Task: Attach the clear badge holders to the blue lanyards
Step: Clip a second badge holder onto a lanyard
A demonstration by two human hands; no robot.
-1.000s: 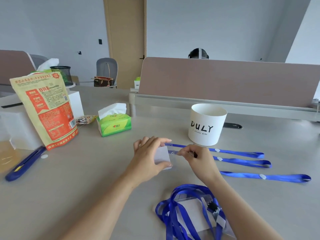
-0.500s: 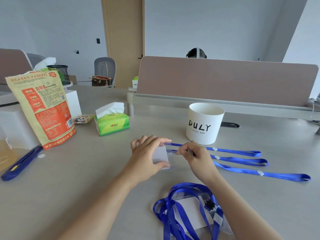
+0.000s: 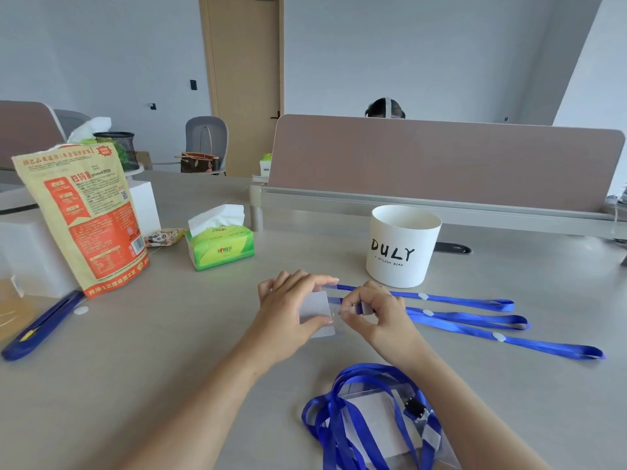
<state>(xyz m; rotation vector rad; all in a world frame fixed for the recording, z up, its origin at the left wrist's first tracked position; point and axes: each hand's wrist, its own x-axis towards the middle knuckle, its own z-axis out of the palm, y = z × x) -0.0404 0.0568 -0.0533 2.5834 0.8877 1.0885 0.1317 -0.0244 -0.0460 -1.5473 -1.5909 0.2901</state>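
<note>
My left hand (image 3: 288, 308) pinches a clear badge holder (image 3: 315, 312) with a white card in it, just above the grey desk. My right hand (image 3: 376, 315) grips the clip end of a blue lanyard (image 3: 464, 320) right at the holder's top edge. Two more blue lanyards lie flat beside it, one farther (image 3: 458, 301) and one nearer (image 3: 543, 347). In front of me lies a pile of blue lanyards (image 3: 342, 412) coiled over finished clear holders (image 3: 380, 432), with a black clip (image 3: 414, 408) showing.
A white DULY cup (image 3: 402, 245) stands just behind the lanyards. A green tissue pack (image 3: 220, 245), a tan and red snack bag (image 3: 81, 218) and a blue utility knife (image 3: 40, 325) sit to the left. A desk divider (image 3: 441, 161) runs along the back, with a person's head behind it.
Both hands stayed together at the holder's top edge. My right fingers shifted slightly on the lanyard clip. The camera view moved a little.
</note>
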